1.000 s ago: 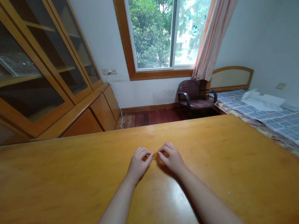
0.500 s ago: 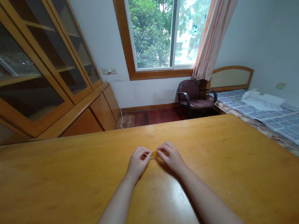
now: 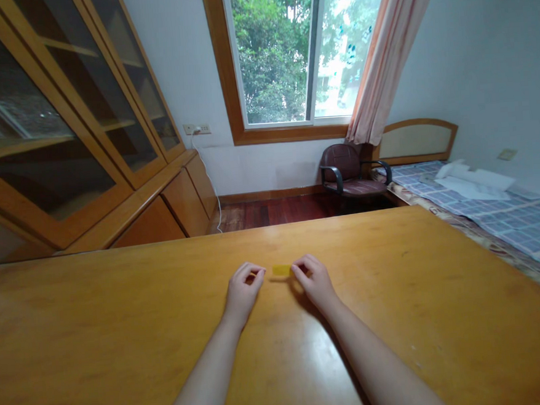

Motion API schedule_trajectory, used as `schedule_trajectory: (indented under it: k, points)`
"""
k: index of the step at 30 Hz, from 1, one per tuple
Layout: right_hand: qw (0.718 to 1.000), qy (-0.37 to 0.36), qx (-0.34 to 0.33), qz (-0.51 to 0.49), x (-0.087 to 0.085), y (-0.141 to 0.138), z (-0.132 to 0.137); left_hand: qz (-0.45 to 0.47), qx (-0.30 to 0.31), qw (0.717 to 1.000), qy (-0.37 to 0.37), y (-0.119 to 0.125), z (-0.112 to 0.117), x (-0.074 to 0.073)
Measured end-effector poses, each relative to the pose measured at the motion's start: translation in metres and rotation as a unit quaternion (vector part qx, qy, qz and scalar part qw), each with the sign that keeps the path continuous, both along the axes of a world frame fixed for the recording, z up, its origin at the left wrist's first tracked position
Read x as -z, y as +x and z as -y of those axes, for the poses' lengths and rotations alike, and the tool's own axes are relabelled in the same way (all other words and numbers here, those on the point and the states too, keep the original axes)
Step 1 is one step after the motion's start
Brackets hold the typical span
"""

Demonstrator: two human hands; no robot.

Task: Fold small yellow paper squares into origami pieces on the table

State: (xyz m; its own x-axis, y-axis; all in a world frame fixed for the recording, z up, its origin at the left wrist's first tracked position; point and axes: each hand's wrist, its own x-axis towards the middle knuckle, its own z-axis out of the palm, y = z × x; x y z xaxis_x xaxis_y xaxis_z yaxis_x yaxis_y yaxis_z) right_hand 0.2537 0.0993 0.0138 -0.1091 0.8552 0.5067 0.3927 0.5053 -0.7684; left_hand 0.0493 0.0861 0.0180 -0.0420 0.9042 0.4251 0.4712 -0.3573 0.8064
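Observation:
A small flat yellow piece (image 3: 281,269) hovers just above the wooden table (image 3: 120,311), casting a faint shadow. My right hand (image 3: 316,281) pinches its right end between thumb and fingertips. To the left of the piece, a small gap away, my left hand (image 3: 243,289) rests on the table. Its fingers are curled together and nothing shows in them. Both forearms reach in from the bottom edge.
Beyond the table's far edge are a dark office chair (image 3: 349,173), a window with a pink curtain (image 3: 380,59), and a glass-door wooden cabinet (image 3: 75,130) along the left wall. A bed (image 3: 497,211) with white paper on it lies on the right.
The hands have drawn apart. My left hand has let go of the yellow piece and moved left. The piece, once hidden between the fingertips, now shows fully at my right fingertips.

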Motion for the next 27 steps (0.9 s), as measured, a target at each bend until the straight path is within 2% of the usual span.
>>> schedule_trajectory:
  k: [3, 6, 13, 16, 22, 27]
  points:
    - [1.0, -0.009, 0.006, -0.011, -0.0005, 0.0007, -0.0007, 0.023, -0.017, 1.0, -0.004, -0.0009, -0.0013, 0.0004]
    - [1.0, -0.006, -0.005, -0.001, -0.0011, 0.0003, -0.0001, 0.015, -0.008, 1.0, 0.007, 0.002, 0.0001, -0.0017]
    - [0.998, 0.009, -0.053, 0.043, -0.0017, -0.0022, 0.004, -0.062, 0.087, 0.994, 0.023, 0.0084, 0.004, -0.003]
    - [0.996, 0.01, -0.068, 0.054, -0.0021, -0.0027, 0.0056, -0.093, 0.108, 0.99, 0.021, 0.0086, 0.0045, -0.0015]
    - [0.996, 0.003, -0.073, 0.051, -0.0009, -0.0024, 0.0052, -0.088, 0.104, 0.991, 0.008, 0.0087, 0.0048, -0.0015]
    - [0.998, -0.014, -0.059, 0.026, -0.0006, -0.0016, 0.0022, -0.048, 0.08, 0.996, -0.003, 0.0081, 0.0022, 0.0005]
